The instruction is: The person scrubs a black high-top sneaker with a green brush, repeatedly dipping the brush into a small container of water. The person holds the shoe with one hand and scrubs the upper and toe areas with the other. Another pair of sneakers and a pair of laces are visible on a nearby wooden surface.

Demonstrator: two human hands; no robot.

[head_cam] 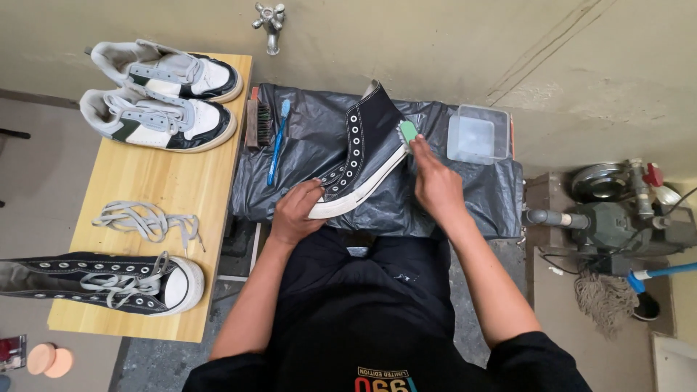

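Left hand (pixel 296 212) grips black high-top sneaker (pixel 357 156) by its toe (laces removed); right hand (pixel 434 181) clasps green brush (pixel 408 131) against its sole.

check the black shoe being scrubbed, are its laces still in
No, the black high-top shoe between the left hand and right hand shows bare eyelets, no laces.

A single head-worn view looks steeply down from above the person's own torso, facing a beige wall with a tap (pixel 269 24). It sits close over the black plastic sheet (pixel 465 196), taking in the wooden table (pixel 170 181) at left.
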